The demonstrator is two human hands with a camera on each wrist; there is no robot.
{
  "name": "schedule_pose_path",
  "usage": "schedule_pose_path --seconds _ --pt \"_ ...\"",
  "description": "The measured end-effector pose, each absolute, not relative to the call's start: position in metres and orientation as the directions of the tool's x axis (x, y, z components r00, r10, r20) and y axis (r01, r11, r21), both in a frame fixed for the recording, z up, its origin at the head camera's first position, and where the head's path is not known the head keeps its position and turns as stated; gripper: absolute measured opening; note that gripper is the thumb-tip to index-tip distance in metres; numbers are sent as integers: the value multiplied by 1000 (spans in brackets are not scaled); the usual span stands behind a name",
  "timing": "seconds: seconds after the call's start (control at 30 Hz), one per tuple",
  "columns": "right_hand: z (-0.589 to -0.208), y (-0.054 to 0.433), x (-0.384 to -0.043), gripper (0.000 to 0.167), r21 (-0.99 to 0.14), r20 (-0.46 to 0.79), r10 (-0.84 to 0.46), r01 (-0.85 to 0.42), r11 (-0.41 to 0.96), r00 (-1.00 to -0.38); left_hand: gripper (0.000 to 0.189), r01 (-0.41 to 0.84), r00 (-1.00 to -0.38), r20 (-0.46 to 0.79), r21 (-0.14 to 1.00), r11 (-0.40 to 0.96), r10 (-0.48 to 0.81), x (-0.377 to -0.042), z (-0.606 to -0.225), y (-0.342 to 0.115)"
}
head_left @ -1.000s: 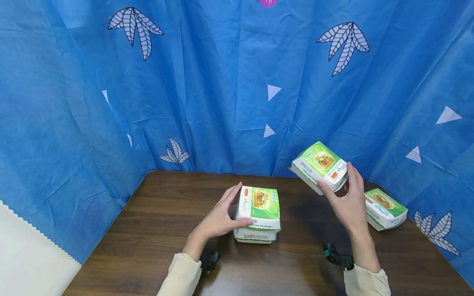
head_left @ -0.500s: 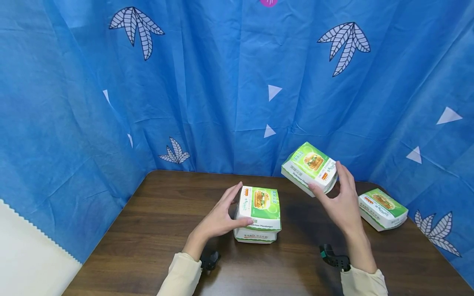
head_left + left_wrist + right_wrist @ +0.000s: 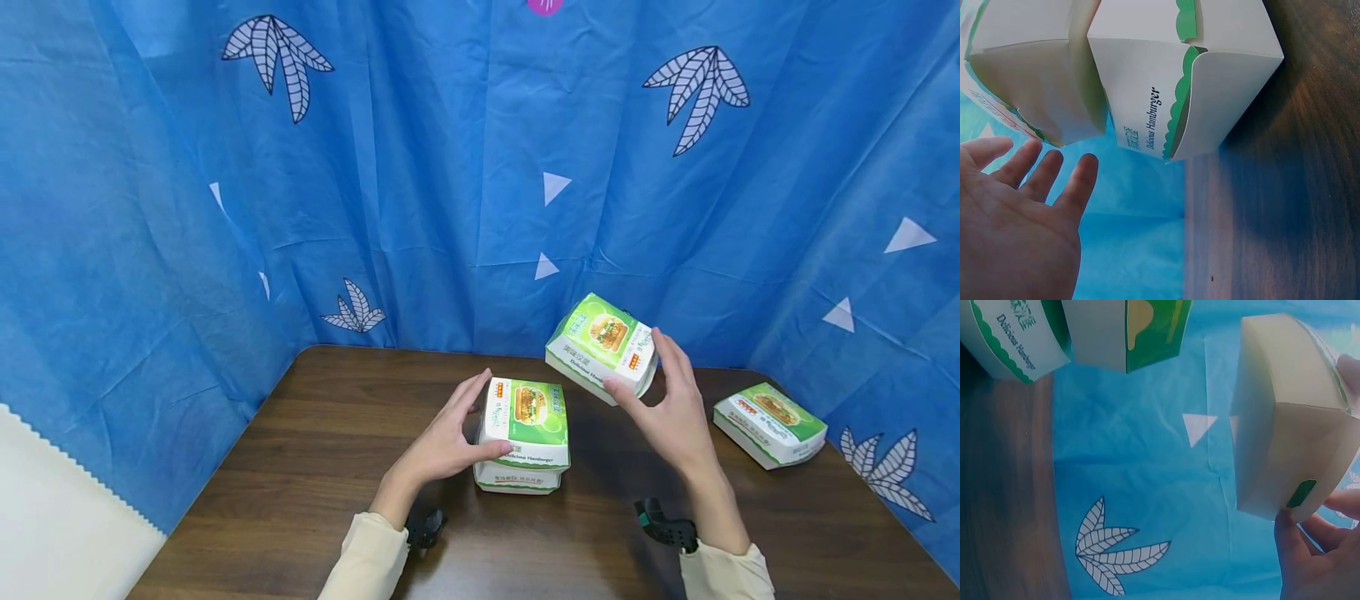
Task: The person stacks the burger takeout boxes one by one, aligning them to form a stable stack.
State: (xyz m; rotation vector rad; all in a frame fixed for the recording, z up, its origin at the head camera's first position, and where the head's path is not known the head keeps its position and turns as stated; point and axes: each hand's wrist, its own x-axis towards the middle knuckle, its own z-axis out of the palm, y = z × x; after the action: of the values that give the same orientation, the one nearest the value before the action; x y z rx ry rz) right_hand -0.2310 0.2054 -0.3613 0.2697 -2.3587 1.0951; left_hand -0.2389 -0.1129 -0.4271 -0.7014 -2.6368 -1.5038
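Note:
Two white and green cardboard hamburger boxes stand stacked on the table, the upper hamburger box (image 3: 534, 417) over the lower hamburger box (image 3: 517, 482). At the left of the stack, my left hand (image 3: 442, 442) spans the upper box, thumb on its front face and fingers round the back left corner. In the left wrist view its fingers (image 3: 1075, 184) reach fairly straight to the box's lid edge. My right hand (image 3: 678, 412) grips a third hamburger box (image 3: 600, 348) by its right end, tilted and raised off the table behind and right of the stack.
Another hamburger box (image 3: 772, 423) lies on the right of the brown wooden table (image 3: 322, 467). A blue patterned curtain (image 3: 420, 167) hangs behind the table and along both sides. A pale surface (image 3: 60, 517) shows at the lower left.
My right hand has carried its hamburger box leftward, closer to the stack, uncovering more of the box on the right. My left hand and the stack have stayed in place.

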Motion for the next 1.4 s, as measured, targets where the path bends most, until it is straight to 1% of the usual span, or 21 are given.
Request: schedule_pose_path --seconds 0.43,0.83,1.2,1.4 --pt "-361 191 -229 96 -677 460 -48 -385 627 -887 107 353 -912 197 823 445 360 -238 -426 -112" --pt "-367 178 -230 94 -696 452 -144 -449 561 -880 107 357 -911 205 828 434 358 -239 -427 -113" --pt "-369 169 -227 94 -689 435 -246 -496 528 -866 109 358 -910 210 833 421 357 -239 -428 -114" --pt "-368 168 -224 94 -683 417 -278 -500 533 -865 108 371 -906 225 831 414 359 -240 -428 -114"
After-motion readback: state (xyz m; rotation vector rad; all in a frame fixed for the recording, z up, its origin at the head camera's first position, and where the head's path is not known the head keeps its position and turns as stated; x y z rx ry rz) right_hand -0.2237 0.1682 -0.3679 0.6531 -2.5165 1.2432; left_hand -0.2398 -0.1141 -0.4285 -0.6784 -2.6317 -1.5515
